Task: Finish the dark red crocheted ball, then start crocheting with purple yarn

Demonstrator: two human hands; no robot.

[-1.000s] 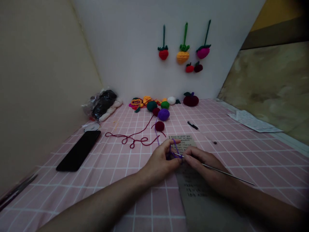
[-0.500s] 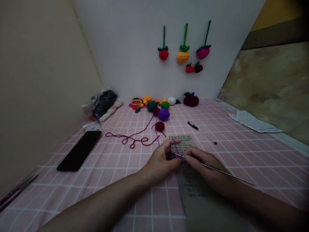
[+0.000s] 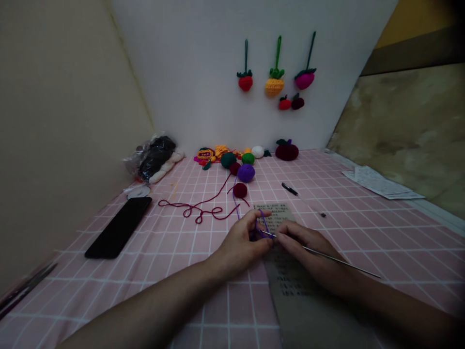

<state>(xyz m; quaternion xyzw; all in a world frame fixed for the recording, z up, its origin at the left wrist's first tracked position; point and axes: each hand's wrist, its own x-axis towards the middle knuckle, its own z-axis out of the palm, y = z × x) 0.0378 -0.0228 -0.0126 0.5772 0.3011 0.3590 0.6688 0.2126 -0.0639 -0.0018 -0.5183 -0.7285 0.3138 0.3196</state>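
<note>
Purple yarn (image 3: 264,222) is looped over the raised index finger of my left hand (image 3: 244,238), whose other fingers are curled around the yarn. My right hand (image 3: 298,242) pinches a long, thin metal crochet hook (image 3: 343,263). The hook's tip meets the purple yarn between both hands, and its shaft slants back over the right wrist. From the left hand the strand runs up to a purple yarn ball (image 3: 246,173). Beneath the hands lies a strip of brown cardboard (image 3: 290,315) with handwriting. Any small worked piece at the left fingertips is mostly hidden.
Dark red yarn (image 3: 199,212) trails from a dark red ball (image 3: 240,190). A black phone (image 3: 119,228) lies left, a pen (image 3: 289,189) right. Papers (image 3: 381,182) rest at the right edge. Crocheted fruits (image 3: 274,87) hang on the wall. A plastic bag (image 3: 156,152) sits back left.
Both hands hold nearly the same pose, with the hook still in the yarn. The whole view has shifted very slightly.
</note>
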